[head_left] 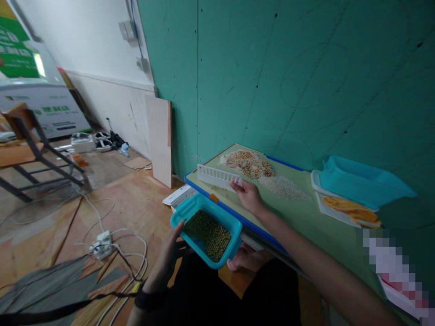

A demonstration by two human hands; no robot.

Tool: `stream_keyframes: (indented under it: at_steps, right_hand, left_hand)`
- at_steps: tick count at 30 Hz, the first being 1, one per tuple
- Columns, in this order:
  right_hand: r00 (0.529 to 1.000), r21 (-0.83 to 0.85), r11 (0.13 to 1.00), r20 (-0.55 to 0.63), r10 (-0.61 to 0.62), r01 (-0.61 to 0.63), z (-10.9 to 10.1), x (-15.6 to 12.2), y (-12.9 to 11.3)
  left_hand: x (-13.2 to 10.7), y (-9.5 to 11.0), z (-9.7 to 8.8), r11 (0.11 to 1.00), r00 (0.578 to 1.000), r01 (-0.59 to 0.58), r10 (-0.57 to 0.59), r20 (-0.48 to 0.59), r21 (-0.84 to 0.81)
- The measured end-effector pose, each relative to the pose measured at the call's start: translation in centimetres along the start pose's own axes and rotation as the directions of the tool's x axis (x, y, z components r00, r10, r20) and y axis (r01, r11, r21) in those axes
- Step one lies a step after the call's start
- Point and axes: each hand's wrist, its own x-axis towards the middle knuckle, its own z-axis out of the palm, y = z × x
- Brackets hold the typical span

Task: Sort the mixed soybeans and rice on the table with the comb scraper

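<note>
My left hand [166, 251] grips the near-left rim of a turquoise plastic basin [234, 222], thumb on the edge and fingers beneath. Inside lie green beans [204, 226] and yellowish beans [219, 242]. The basin hangs beside the table's front edge, over my lap. Pinched in my right hand [249, 197] is the right end of a white slotted plastic strip [217, 176], standing on edge over the table. Just behind the strip is a heap of yellow beans [248, 160] mixed with white grains. A pile of white grains [283, 188] spreads to its right.
The pale green table [306, 222], edged in blue, stands against a green wall [238, 68]. At its right are a turquoise container [363, 181] and an orange-yellow cloth [350, 210] on a white tray. Cables and a power strip [102, 244] lie on the floor at left.
</note>
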Motion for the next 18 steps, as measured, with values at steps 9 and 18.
stream_keyframes:
  at_steps: [9,18]
  right_hand:
    - [1.000,0.060,0.998,0.009,0.003,-0.003,-0.2,-0.5,-0.3]
    - [0.999,0.034,0.999,0.038,-0.005,0.004,0.0,-0.9,-0.4]
  left_hand:
    - [0.5,-0.7,-0.4,1.000,0.999,-0.005,0.006,0.052,-0.017]
    - [-0.4,-0.5,0.1,0.999,0.999,-0.024,0.026,0.048,-0.025]
